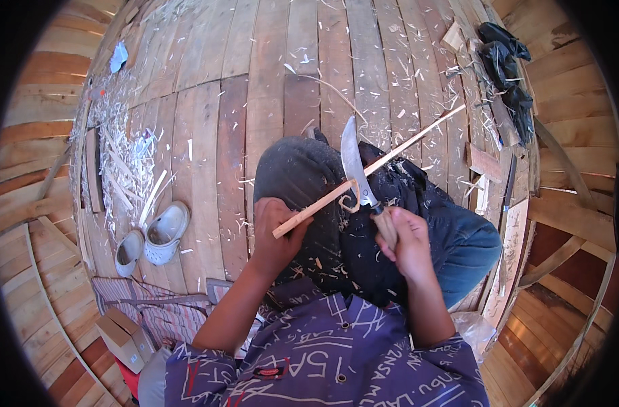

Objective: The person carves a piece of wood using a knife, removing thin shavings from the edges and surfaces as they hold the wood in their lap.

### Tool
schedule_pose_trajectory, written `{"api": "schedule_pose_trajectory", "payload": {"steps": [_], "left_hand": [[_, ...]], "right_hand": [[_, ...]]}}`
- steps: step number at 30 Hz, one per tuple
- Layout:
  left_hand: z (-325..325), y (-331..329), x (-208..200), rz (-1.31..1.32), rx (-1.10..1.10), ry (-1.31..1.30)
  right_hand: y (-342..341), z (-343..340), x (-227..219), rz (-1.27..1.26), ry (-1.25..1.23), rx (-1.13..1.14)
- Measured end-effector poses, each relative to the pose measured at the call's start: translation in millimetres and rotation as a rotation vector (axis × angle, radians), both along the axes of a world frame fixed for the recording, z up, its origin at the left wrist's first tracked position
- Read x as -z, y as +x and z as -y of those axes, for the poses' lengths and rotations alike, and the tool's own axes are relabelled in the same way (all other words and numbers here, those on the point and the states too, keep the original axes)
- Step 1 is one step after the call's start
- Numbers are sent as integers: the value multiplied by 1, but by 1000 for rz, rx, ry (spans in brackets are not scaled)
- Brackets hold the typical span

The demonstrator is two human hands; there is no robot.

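My left hand point(279, 222) is closed round the near end of a long, pale wooden stick point(410, 140). The stick slants up to the right across my lap, its far end beyond my right knee. In my right hand point(410, 245) is the wooden handle of a knife point(352, 157) with a broad, curved blade. The blade points away from me and crosses the stick about midway. A curled wood shaving point(351, 203) hangs at the stick beside the blade. Small shavings lie on my dark trousers point(289, 169).
Wood shavings point(136, 146) are heaped at the left and scattered over the plank floor point(265, 102). Light clogs point(165, 234) stand left of my knee, with a cardboard box point(125, 339) behind them. Black plastic bags point(503, 61) and wood offcuts point(484, 163) lie along the right wall.
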State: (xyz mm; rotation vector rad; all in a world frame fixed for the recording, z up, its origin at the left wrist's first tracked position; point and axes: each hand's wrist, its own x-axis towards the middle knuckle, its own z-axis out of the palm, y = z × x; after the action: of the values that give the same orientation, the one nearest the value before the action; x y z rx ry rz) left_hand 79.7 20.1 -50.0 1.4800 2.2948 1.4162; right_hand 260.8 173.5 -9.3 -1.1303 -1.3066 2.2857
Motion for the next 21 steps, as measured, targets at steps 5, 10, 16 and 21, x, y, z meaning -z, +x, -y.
{"api": "schedule_pose_trajectory", "payload": {"steps": [5, 10, 16, 21], "left_hand": [[3, -2, 4, -3, 22, 16], [1, 2, -1, 42, -20, -14], [-2, -2, 0, -6, 33, 17], [1, 0, -2, 19, -3, -20]], "right_hand": [[1, 7, -13, -19, -232, -142], [4, -1, -2, -213, -592, -173], [-2, 22, 0, -14, 79, -165], [9, -11, -8, 37, 88, 2]]}}
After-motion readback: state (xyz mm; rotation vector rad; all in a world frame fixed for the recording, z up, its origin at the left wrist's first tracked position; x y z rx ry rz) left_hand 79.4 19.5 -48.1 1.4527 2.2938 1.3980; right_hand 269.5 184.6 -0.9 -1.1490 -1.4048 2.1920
